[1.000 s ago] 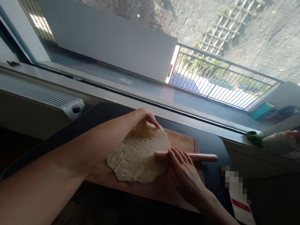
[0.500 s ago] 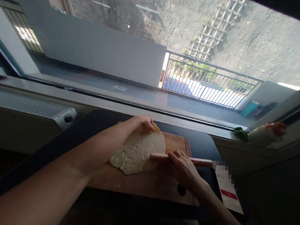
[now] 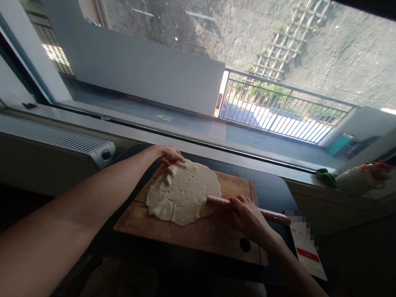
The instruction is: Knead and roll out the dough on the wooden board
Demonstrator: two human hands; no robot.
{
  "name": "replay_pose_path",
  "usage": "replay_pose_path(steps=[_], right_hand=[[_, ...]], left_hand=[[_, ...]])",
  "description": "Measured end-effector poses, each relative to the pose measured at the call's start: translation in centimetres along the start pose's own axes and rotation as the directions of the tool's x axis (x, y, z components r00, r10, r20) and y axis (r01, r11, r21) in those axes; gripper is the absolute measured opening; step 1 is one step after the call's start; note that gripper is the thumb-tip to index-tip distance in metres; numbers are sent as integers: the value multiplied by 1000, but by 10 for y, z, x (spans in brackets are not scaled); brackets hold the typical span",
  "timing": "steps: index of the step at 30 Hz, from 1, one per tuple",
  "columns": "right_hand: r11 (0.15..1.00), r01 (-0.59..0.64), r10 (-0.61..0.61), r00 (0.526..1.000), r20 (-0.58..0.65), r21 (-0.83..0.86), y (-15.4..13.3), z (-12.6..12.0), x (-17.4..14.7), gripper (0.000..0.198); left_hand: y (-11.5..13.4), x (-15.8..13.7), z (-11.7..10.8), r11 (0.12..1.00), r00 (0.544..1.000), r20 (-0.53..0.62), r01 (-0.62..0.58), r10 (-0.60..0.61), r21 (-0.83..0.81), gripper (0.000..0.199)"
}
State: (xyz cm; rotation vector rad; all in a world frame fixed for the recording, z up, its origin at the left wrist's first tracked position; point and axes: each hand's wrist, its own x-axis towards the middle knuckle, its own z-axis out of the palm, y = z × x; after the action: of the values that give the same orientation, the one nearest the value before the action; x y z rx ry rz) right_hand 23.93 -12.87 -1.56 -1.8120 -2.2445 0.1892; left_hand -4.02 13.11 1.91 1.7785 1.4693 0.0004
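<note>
Pale dough sheet (image 3: 186, 193), one, left hand (image 3: 172, 155) pinching its edge, right hand (image 3: 248, 214) gripping one rolling pin (image 3: 219, 202)

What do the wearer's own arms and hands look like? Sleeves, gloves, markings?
Both the left arm and right arm are bare as far as they show, with no sleeve in frame. The left hand and right hand are ungloved. I see no watch, bracelet, cable or marking; fine details such as nails are too small to tell.
</note>
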Motion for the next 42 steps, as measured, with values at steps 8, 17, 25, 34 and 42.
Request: replay_pose_path(steps=[8, 17, 25, 34, 42], right_hand=[[999, 17, -16, 1000, -26, 28, 8, 7, 2, 29], [991, -96, 106, 988, -108, 97, 17, -4, 14, 16], [991, -132, 129, 979, -158, -11, -14, 4, 23, 32], [820, -557, 450, 769, -454, -130, 137, -8, -122, 50], [879, -477, 405, 731, -550, 13, 110, -33, -113, 45]], left_hand=[[-17, -40, -2, 997, 998, -56, 24, -20, 80, 25], [-8, -109, 87, 798, 805, -233, -414, 545, 437, 28], [14, -145, 141, 568, 748, -13, -493, 664, 659, 26], [16, -146, 146, 549, 771, -20, -435, 637, 713, 26], [21, -146, 148, 546, 796, -6, -410, 606, 730, 20]])
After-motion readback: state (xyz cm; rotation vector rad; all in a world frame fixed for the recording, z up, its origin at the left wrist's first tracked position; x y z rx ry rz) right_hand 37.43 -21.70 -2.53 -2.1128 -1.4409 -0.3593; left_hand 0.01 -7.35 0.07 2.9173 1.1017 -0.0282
